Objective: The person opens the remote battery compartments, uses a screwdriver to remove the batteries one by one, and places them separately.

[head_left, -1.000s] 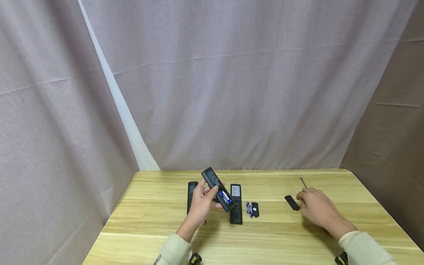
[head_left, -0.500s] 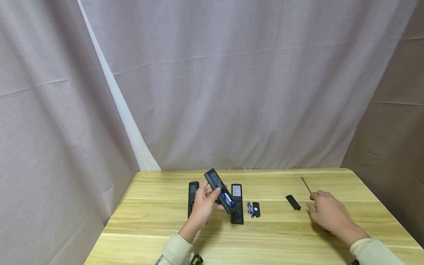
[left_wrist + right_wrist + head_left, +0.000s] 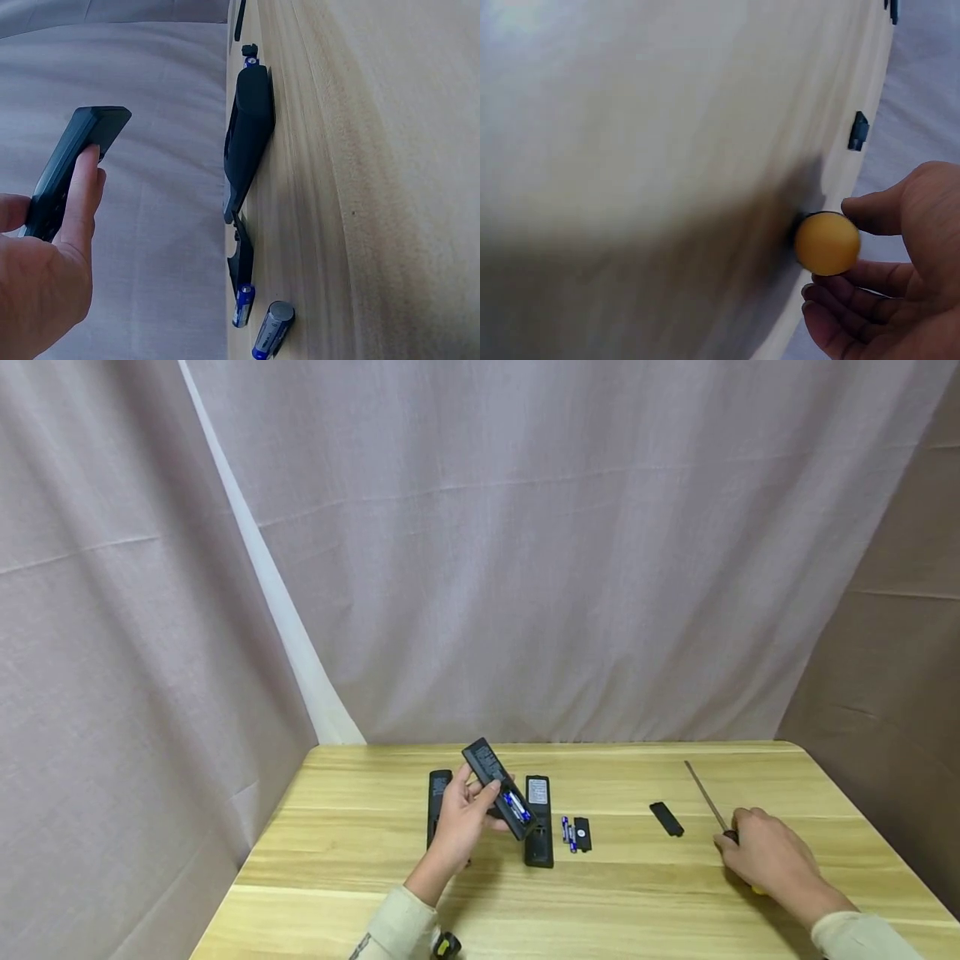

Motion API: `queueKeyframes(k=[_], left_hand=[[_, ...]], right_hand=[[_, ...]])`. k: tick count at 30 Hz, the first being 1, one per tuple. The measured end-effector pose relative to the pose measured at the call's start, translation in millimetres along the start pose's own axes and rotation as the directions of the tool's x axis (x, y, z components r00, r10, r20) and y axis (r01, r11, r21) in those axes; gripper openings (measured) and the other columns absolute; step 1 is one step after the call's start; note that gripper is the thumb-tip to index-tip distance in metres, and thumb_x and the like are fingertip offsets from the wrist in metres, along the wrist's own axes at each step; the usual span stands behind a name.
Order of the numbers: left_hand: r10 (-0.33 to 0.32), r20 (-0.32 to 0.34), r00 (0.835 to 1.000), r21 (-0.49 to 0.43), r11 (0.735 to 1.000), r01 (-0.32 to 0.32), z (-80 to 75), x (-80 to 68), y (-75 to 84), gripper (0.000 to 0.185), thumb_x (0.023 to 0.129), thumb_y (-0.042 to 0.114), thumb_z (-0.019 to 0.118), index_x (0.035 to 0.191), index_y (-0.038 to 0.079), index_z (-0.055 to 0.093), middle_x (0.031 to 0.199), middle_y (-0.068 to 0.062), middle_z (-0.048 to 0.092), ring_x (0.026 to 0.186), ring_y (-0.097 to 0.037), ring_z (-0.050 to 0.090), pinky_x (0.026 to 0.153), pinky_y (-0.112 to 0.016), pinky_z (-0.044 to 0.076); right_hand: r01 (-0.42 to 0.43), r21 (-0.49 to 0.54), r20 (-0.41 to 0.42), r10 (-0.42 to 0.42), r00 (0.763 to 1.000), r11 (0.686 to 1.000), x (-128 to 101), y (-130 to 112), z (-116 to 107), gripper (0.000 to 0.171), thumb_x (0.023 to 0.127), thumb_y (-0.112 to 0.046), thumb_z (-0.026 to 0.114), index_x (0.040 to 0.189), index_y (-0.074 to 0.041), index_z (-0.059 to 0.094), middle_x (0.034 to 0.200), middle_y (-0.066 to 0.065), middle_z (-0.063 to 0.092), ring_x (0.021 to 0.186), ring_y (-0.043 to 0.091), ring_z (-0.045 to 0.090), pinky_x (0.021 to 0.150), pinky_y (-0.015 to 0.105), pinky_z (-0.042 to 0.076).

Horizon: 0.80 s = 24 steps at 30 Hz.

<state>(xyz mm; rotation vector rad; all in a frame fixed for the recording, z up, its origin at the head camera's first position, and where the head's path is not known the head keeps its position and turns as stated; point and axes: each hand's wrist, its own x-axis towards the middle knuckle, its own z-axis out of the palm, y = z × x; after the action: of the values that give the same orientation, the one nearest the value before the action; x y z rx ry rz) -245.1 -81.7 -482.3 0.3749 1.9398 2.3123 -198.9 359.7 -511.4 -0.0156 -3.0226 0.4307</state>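
Note:
My left hand (image 3: 459, 827) grips a black remote control (image 3: 487, 764) above the table, its back turned up. Two blue-and-silver batteries (image 3: 517, 807) sit in its uncovered compartment. In the left wrist view, thumb and fingers hold this remote control (image 3: 64, 161) from both sides. On the table's right side, my right hand (image 3: 772, 856) is curled round the handle of a screwdriver, whose thin metal shaft (image 3: 707, 796) points away to the left. The right wrist view shows the yellow handle end (image 3: 827, 244) between thumb and fingers; the rest of the handle is hidden.
Two more black remote controls lie on the table, one (image 3: 438, 783) partly behind my left hand, one (image 3: 538, 792) to its right with its compartment uncovered. Loose batteries (image 3: 566, 831) lie beside a battery cover (image 3: 582, 835). Another cover (image 3: 666, 819) lies nearer the screwdriver.
My right hand has slid back along the screwdriver, right and toward me, from the shaft to the handle. The screwdriver stays about where it was. My left hand holds its remote control nearly still.

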Motion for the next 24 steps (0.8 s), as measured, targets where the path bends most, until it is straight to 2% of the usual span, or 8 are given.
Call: queueKeyframes(k=[3, 9, 18, 24], left_hand=[[-0.004, 0.001, 1.0, 0.003, 1.0, 0.004, 1.1, 1.1, 0.5, 0.046, 0.111, 0.012, 0.056, 0.156, 0.011, 0.045, 0.142, -0.024, 0.069, 0.117, -0.039, 0.076, 0.071, -0.035, 0.071], [-0.006, 0.003, 1.0, 0.006, 1.0, 0.005, 2.4, 3.0, 0.7, 0.044, 0.111, 0.012, 0.056, 0.154, 0.009, 0.046, 0.141, -0.024, 0.069, 0.118, -0.039, 0.076, 0.073, -0.038, 0.072], [-0.001, 0.005, 1.0, 0.002, 1.0, 0.001, 4.4, 4.3, 0.4, 0.043, 0.111, 0.011, 0.056, 0.153, 0.01, 0.047, 0.14, -0.025, 0.07, 0.116, -0.04, 0.077, 0.072, -0.038, 0.071], [-0.002, -0.001, 1.0, 0.01, 1.0, 0.002, 4.9, 5.6, -1.2, 0.045, 0.11, 0.012, 0.057, 0.154, 0.006, 0.046, 0.138, -0.025, 0.071, 0.112, -0.037, 0.078, 0.07, -0.037, 0.071]], right_hand=[[-0.013, 0.007, 0.017, 0.012, 1.0, 1.0, -1.7, 3.5, 3.2, 0.025, 0.098, -0.023, 0.069, 0.089, 0.0, 0.061, 0.081, 0.012, 0.057, 0.069, 0.025, 0.05, 0.054, 0.037, 0.04], [-0.004, 0.009, 0.015, 0.004, 1.0, 1.0, -1.0, 7.5, 7.4, 0.025, 0.099, -0.021, 0.067, 0.087, -0.001, 0.059, 0.078, 0.01, 0.055, 0.069, 0.025, 0.049, 0.054, 0.039, 0.04], [0.02, 0.001, -0.031, -0.02, 0.999, 1.0, 2.5, 5.7, 6.6, 0.02, 0.098, -0.016, 0.066, 0.085, -0.003, 0.058, 0.074, 0.007, 0.055, 0.067, 0.024, 0.048, 0.055, 0.042, 0.042], [0.016, 0.007, -0.011, -0.016, 1.0, 1.0, 1.1, 7.5, 8.4, 0.02, 0.099, -0.016, 0.066, 0.085, -0.003, 0.057, 0.073, 0.006, 0.054, 0.067, 0.024, 0.048, 0.054, 0.042, 0.041]])
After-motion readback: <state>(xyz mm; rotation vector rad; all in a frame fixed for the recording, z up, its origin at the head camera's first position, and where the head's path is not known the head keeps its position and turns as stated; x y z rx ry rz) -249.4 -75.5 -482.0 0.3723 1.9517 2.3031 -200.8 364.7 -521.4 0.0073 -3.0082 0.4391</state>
